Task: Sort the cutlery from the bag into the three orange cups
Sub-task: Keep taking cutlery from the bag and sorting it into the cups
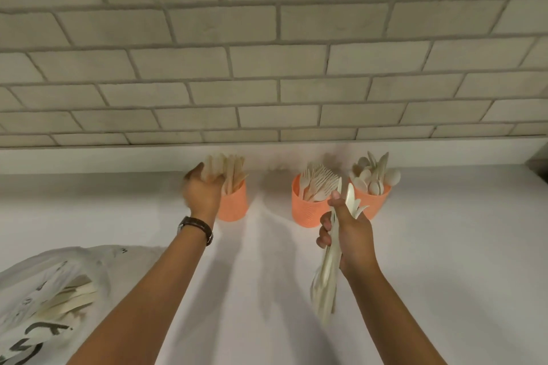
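Landmark: middle orange cup (308,206), holding forks.

Far left of it and nearer the camera: white plastic bag (44,299), lying open on the counter (444,246), several flat wooden pieces (69,298) left inside. Black lettering on the bag, too crumpled and cropped to read.

Left of it: left orange cup (234,204), full of flat knife-like sticks. Left hand (203,192) at that cup's rim, fingers curled round a bunch of sticks, blurred (letting go or settling them, cannot tell).

Just in front of it, overlapping its right edge: right hand (347,231), fingers closed round a bundle of cutlery (329,270), a knife blade and a fork-like tip showing above the fist.

Right of it, almost touching: right orange cup (372,201), packed with spoons.

Judged well along: all three cups well stocked, handfuls and bag remnants left.
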A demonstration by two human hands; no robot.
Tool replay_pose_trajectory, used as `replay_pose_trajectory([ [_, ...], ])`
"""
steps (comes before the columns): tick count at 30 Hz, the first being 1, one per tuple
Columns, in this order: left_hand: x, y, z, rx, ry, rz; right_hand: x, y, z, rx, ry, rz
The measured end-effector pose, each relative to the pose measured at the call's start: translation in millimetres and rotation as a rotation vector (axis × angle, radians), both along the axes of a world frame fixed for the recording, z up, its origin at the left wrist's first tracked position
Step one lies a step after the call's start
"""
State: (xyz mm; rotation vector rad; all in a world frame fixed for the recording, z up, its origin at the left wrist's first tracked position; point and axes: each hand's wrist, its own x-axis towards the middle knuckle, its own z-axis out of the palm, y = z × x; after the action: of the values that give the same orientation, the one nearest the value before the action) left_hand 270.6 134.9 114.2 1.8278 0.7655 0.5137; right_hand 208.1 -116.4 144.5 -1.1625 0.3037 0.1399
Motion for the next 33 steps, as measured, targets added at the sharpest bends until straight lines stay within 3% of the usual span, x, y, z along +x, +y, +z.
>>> replay_pose_trajectory([
  [3,-21.3,-35.7,14.4,0.129,-0.131,-0.010,0.2,-10.7,4.2,0.041,0.010,-0.021],
  [5,-48.0,-75.1,30.8,0.077,-0.188,-0.233,0.0,-18.6,3.5,0.081,0.012,-0.036],
  [8,-90.4,-131.7,47.9,0.090,-0.084,-0.663,-1.1,-29.0,-0.4,0.149,0.017,-0.058],
  [10,-110.6,-158.1,53.7,0.144,-0.036,-0.804,-3.3,-35.6,-2.7,0.201,0.018,-0.069],
  [14,-131.2,-189.8,57.8,0.432,0.057,-0.813,-9.6,-47.7,-3.4,0.213,0.013,-0.091],
  [22,-144.0,-220.0,57.5,0.548,0.150,-0.866,-21.6,-70.2,-2.7,0.255,0.053,-0.091],
  [25,-139.7,-218.2,59.7,0.412,0.174,-0.886,-22.5,-80.2,1.5,0.319,0.062,-0.039],
  [30,-132.8,-205.7,64.7,-0.055,0.194,-0.927,-18.6,-92.5,2.1,0.377,0.124,0.037],
  [33,-130.2,-202.9,67.9,-0.133,0.206,-0.925,-15.1,-93.1,0.3,0.380,0.163,0.034],
])
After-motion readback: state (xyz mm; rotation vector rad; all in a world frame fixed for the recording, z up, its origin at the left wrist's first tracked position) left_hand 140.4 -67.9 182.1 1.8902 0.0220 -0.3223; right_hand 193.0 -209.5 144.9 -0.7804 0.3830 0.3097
